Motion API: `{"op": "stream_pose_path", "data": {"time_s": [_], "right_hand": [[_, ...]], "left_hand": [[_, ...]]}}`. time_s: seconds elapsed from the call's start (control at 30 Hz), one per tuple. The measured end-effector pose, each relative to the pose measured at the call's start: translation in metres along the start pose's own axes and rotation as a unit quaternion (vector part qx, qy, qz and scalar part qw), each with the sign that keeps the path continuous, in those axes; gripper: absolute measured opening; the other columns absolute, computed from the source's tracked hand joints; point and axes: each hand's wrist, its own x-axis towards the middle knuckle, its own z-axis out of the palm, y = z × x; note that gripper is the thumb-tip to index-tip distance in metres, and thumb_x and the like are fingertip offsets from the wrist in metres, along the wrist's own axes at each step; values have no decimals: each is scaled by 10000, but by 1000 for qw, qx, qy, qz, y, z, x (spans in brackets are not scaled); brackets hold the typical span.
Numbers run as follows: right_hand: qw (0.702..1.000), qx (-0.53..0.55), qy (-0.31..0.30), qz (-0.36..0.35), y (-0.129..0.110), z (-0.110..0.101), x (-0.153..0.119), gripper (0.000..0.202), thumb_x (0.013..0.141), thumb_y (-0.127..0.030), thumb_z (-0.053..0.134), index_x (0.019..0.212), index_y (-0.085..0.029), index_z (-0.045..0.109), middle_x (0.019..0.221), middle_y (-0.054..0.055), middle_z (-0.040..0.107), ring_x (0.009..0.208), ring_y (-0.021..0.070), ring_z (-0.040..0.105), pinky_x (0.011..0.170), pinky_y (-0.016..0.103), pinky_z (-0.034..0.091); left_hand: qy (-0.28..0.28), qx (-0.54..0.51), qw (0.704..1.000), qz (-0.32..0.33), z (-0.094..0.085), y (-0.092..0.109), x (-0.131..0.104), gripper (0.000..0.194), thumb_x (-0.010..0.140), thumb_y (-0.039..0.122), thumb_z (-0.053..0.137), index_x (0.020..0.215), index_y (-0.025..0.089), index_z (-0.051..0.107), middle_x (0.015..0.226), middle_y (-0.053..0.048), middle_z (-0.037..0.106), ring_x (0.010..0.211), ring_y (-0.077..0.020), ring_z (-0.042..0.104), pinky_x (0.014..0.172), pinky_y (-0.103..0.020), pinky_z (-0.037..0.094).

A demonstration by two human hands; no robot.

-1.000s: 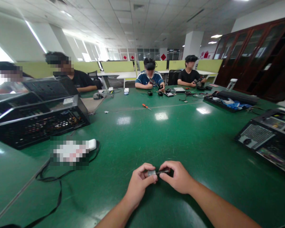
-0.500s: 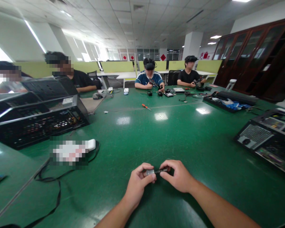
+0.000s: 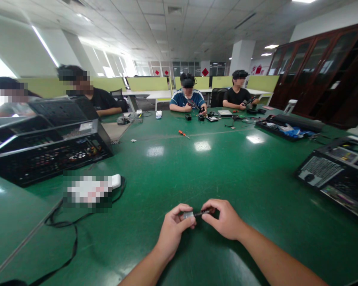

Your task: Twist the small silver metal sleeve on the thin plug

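Close in front of me, my left hand is closed around a short silver cylinder, its thumb and fingers on either side. A thin dark rod lies in line with the cylinder, towards the right. My right hand pinches the rod's right-hand part between thumb and fingers. The rod appears to meet the cylinder's right end, though the fingers cover much of both pieces. What kind of part they are is too small to tell. Both hands are low over the green table.
An opened computer case stands on the left, another on the right. Left of my hands lies a blurred white item with a black strap. An orange screwdriver lies further off. Several people sit around the table.
My right hand has shifted very slightly, and a little more of the rod's right-hand part shows. Both hands keep their grip; nothing else visibly moves.
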Motion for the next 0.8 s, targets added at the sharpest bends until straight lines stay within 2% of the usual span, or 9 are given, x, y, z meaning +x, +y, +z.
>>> {"op": "stream_pose_path", "data": {"time_s": [0.8], "right_hand": [[1000,-12,-4,-18,5,-9,1,92,787,-193,652,868,-189,695,763,13,698,705,155,636,686,260,471]], "left_hand": [[-6,6,1000,-1,-6,-6,2,276,681,185,824,894,155,651,782,-10,626,628,-146,604,602,-257,478]]}}
